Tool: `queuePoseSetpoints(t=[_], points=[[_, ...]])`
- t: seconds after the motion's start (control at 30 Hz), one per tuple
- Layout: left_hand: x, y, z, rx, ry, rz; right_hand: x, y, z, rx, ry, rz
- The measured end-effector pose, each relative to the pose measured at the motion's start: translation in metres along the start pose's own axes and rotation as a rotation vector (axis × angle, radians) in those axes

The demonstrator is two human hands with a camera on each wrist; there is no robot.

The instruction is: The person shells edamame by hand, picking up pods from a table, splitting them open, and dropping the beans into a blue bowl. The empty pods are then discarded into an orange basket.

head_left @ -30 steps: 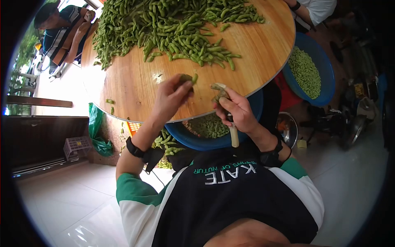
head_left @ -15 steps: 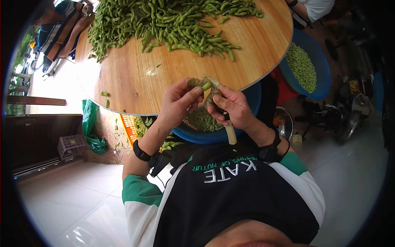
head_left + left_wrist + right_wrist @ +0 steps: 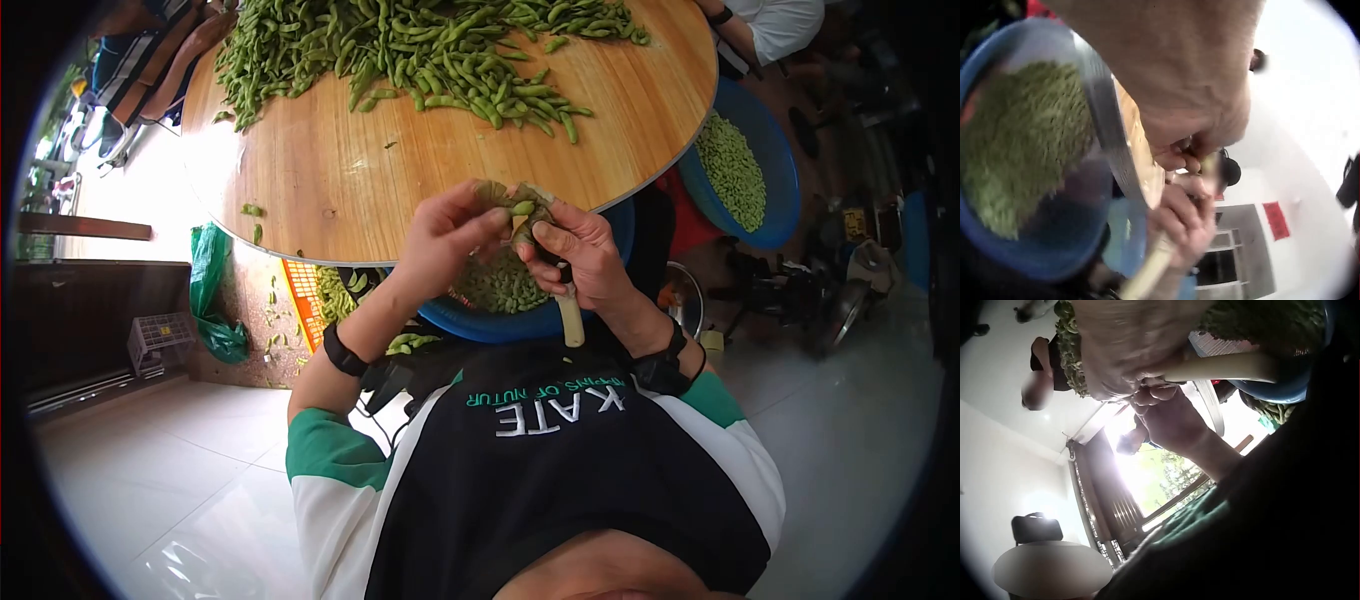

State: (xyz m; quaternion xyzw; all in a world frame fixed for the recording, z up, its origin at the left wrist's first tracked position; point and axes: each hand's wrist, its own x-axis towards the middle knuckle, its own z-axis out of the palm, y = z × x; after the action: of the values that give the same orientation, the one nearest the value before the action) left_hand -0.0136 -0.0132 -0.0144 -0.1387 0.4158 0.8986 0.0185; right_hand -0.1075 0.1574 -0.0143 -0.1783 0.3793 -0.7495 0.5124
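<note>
In the head view my left hand (image 3: 440, 240) pinches a green soybean pod (image 3: 523, 208) between thumb and fingers. Close beside it, my right hand (image 3: 588, 258) grips a tool by its pale handle (image 3: 570, 320), which sticks out below the palm; its working end is hidden. Both hands meet at the pod, and brownish-green coverings show on several fingertips. Directly under them, partly beneath the table edge, a blue basin (image 3: 445, 320) holds shelled beans (image 3: 500, 285). From the left wrist view, the right hand (image 3: 1179, 219) shows fingers curled round the handle (image 3: 1150, 265).
A round wooden table (image 3: 320, 190) carries a big heap of soybean pods (image 3: 400, 50). Another blue basin (image 3: 785, 195) of shelled beans stands at right. An orange basket (image 3: 305, 295) with pods and a green bag (image 3: 213, 325) are at lower left. Other people sit across the table.
My left hand has brought the pod rightward to my right hand, so the two hands now meet. The right hand keeps its grip on the pale-handled tool.
</note>
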Motion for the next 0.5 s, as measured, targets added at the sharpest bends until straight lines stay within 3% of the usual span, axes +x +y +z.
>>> queuePoseSetpoints(t=[0.07, 0.1, 0.13, 0.2, 0.23, 0.3, 0.33, 0.4, 0.47, 0.5], points=[[0.001, -0.006, 0.002, 1.016, 0.06, 0.683, -0.003, -0.002, -0.001, 0.087, 0.023, 0.051], [-0.001, 0.0, 0.005, 1.214, 0.068, 0.754, -0.005, -0.002, -0.002, 0.117, 0.004, 0.071], [-0.003, 0.003, 0.009, 1.213, 0.068, 0.749, -0.006, -0.002, -0.002, 0.146, -0.019, 0.092], [-0.006, 0.008, 0.015, 1.537, 0.057, 1.016, -0.006, -0.001, -0.004, 0.197, -0.017, 0.108], [-0.007, 0.007, 0.013, 1.539, 0.055, 1.015, -0.007, 0.0, -0.005, 0.246, -0.017, 0.119], [-0.008, 0.007, 0.01, 1.286, 0.034, 0.74, -0.008, 0.003, -0.005, 0.226, -0.013, 0.093], [-0.009, 0.008, 0.014, 1.289, 0.033, 0.742, -0.008, 0.004, -0.005, 0.204, -0.009, 0.071], [-0.014, 0.007, 0.024, 0.516, 0.169, 0.111, -0.008, 0.002, -0.003, 0.154, -0.005, 0.039], [-0.012, 0.005, 0.023, 0.509, 0.166, 0.061, -0.01, 0.003, -0.004, 0.104, 0.003, 0.012], [-0.011, 0.004, 0.021, 0.504, 0.16, 0.014, -0.011, 0.003, -0.005, -0.15, 0.049, -0.059]])
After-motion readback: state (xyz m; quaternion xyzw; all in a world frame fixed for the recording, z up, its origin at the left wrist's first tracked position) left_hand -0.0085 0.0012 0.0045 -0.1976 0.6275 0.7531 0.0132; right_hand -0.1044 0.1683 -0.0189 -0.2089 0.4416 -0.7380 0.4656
